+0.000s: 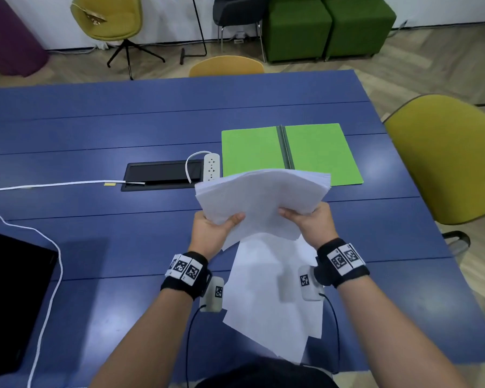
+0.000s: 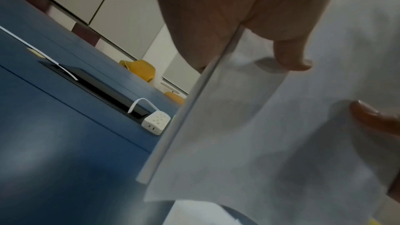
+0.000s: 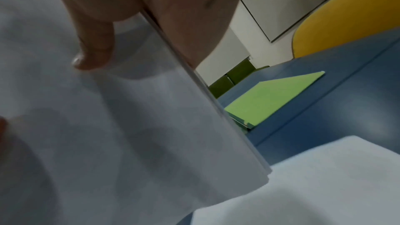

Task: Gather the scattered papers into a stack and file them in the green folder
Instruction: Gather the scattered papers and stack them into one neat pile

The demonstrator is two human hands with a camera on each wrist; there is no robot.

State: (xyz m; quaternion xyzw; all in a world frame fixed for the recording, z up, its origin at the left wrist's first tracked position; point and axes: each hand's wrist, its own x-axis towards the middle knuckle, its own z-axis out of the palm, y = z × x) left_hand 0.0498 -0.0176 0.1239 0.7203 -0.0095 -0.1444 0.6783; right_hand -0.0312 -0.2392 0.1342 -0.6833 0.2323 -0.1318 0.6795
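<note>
A thick stack of white papers [image 1: 262,196] hangs in the air above the blue table [image 1: 95,130], bowed upward in the middle. My left hand [image 1: 216,228] grips its left side, thumb on top. My right hand [image 1: 310,221] grips its right side the same way. The stack [image 2: 270,134] fills the left wrist view, and the stack [image 3: 129,126] also fills the right wrist view. More loose white sheets [image 1: 272,298] lie on the table under my wrists. The green folder [image 1: 317,151] lies open flat just beyond the stack, spine running away from me; the folder [image 3: 272,97] shows in the right wrist view.
A white power strip [image 1: 211,166] with its cord lies left of the folder, next to a black cable hatch [image 1: 160,175]. A black laptop [image 1: 11,298] sits at the near left. A yellow-green chair [image 1: 448,158] stands at the table's right edge.
</note>
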